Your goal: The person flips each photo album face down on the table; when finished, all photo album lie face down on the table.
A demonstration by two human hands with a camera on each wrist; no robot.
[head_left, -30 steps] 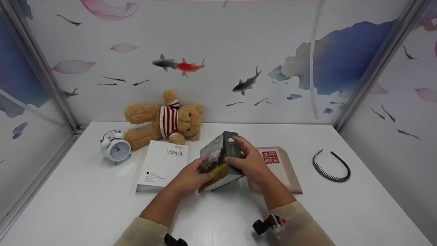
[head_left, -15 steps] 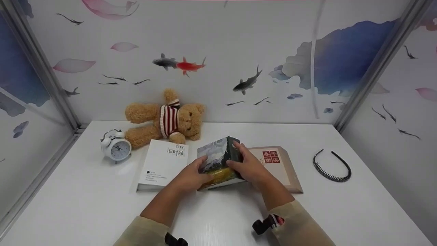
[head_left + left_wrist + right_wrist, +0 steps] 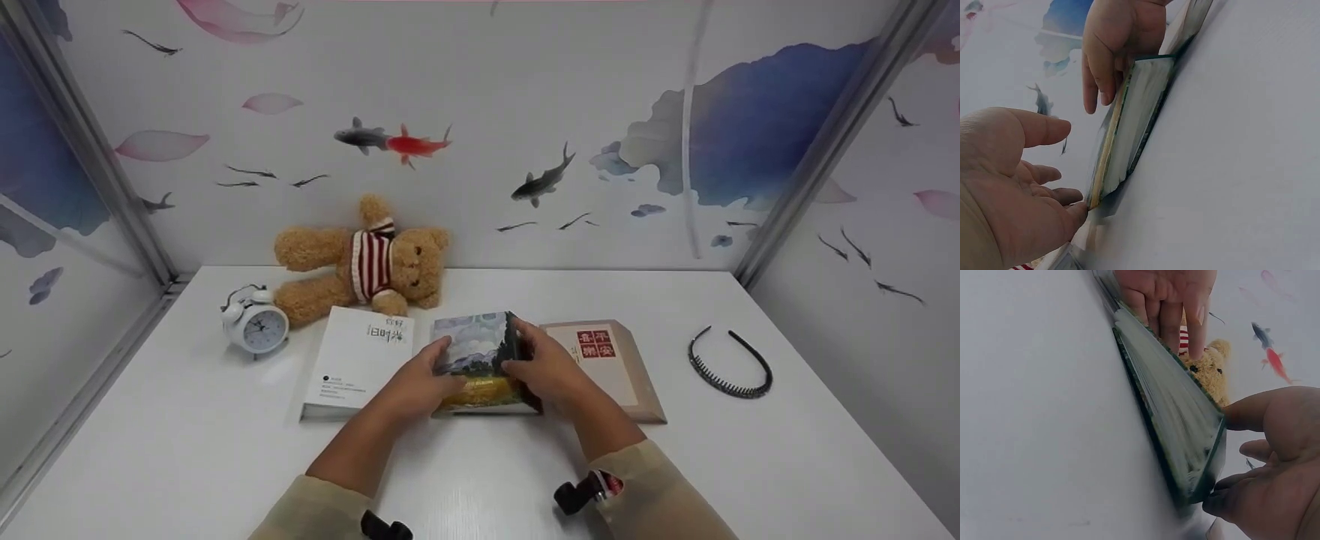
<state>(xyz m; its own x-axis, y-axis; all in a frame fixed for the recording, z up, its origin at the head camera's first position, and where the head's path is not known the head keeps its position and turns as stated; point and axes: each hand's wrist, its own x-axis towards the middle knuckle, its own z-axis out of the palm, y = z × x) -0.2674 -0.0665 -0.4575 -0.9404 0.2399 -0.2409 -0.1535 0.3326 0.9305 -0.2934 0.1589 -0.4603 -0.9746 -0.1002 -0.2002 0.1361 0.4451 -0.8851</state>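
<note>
While flanking the painted book (image 3: 480,360), left hand (image 3: 420,386) fingers straight, right hand (image 3: 551,371) curled.

Teddy bear (image 3: 364,260) (lying down), alarm clock (image 3: 253,324), headband (image 3: 727,364)

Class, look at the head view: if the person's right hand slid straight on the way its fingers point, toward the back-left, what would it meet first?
Already on the painted-cover book, the right hand would probably next meet the brown teddy bear in a striped jumper, though depth is hard to judge.
</note>
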